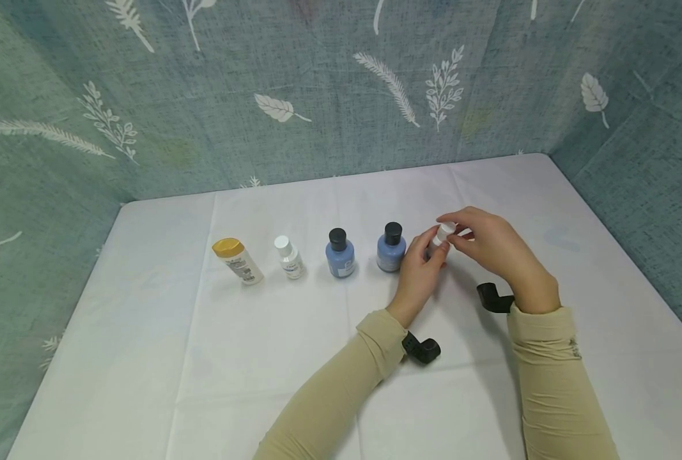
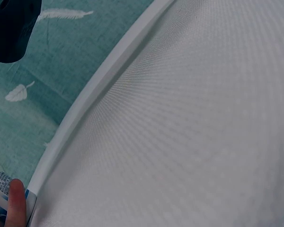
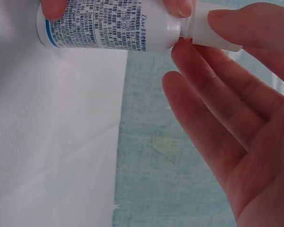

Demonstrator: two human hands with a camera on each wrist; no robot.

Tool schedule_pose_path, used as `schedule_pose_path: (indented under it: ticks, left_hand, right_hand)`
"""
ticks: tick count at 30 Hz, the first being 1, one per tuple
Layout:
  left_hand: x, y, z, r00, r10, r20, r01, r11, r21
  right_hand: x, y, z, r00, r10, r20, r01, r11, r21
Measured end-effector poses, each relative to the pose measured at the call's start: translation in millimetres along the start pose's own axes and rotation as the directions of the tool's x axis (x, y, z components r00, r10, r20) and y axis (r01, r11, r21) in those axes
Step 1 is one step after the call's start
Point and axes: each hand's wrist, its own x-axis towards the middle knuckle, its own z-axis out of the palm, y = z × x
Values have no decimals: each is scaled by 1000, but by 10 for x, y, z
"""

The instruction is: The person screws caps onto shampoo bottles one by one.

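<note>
A white bottle [image 3: 104, 23] with dense printing and a blue band near its base is between my two hands, right of the row of bottles. My left hand [image 1: 417, 276] grips its body, and a fingertip lies over the label in the right wrist view. My right hand [image 1: 493, 246] pinches the white cap [image 3: 204, 29] between thumb and fingers. A strip of narrow neck shows between cap and shoulder. In the left wrist view only a finger [image 2: 17, 205] and a corner of the bottle appear. Close beside my left hand stands a blue bottle [image 1: 390, 255] with a black cap.
Leftward along the row stand another blue bottle [image 1: 341, 260], a small white bottle [image 1: 292, 266] and a cream bottle [image 1: 246, 269] with a yellow cap. A white cloth [image 1: 260, 383] covers the table. Leaf-patterned green fabric [image 1: 329, 134] hangs behind and at both sides.
</note>
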Motion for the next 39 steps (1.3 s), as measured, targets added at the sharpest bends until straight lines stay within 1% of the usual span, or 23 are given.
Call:
schedule_pose_path:
  ticks: [3, 6, 11, 13, 16, 20, 24, 28, 31, 34, 35, 36, 39]
  left_hand:
    - [-5, 13, -6, 1000, -8, 3, 8, 1000, -9]
    - [-15, 61, -19, 1000, -11, 6, 11, 1000, -26]
    - [-78, 261, -59, 1000, -15, 7, 16, 999, -44]
    - [-93, 310, -66, 1000, -19, 6, 19, 999, -45]
    - [-62, 214, -50, 1000, -21, 13, 21, 998, -52]
    - [-11, 49, -20, 1000, -19, 19, 21, 998, -56]
    - [7, 9, -8, 1000, -4, 8, 4, 999, -48]
    - [7, 11, -5, 1000, -3, 1, 3, 999, -45]
    - [1, 13, -4, 1000, -5, 3, 5, 999, -38]
    - [0, 15, -7, 1000, -6, 11, 7, 999, -39]
    - [4, 17, -6, 1000, -15, 14, 15, 999, -39]
    - [5, 15, -7, 1000, -10, 14, 10, 999, -38]
    - [5, 10, -6, 1000, -10, 15, 10, 999, -39]
  right_hand:
    - [2, -7, 4, 1000, -3, -5, 2, 1000, -12]
    - [4, -17, 8, 1000, 7, -8, -7, 1000, -22]
    - [3, -25, 14, 1000, 27, -11, -28, 999, -32]
    - [4, -30, 15, 999, 35, -12, -35, 999, -37]
    - [15, -42, 18, 999, 53, -10, -53, 998, -38]
    - [35, -66, 18, 995, 102, 6, -101, 994, -30]
    - [44, -90, 15, 988, 151, 23, -151, 988, -28]
    - [51, -89, 14, 985, 169, 31, -168, 985, -21]
    - [40, -71, 10, 988, 151, 33, -150, 989, -7]
    - [22, -44, 4, 995, 102, 18, -102, 995, 0]
    - [16, -36, 2, 996, 84, 11, -84, 996, -1]
    - [13, -29, 2, 998, 69, 4, -69, 998, -4]
    - [11, -20, 7, 999, 51, -12, -51, 998, -19]
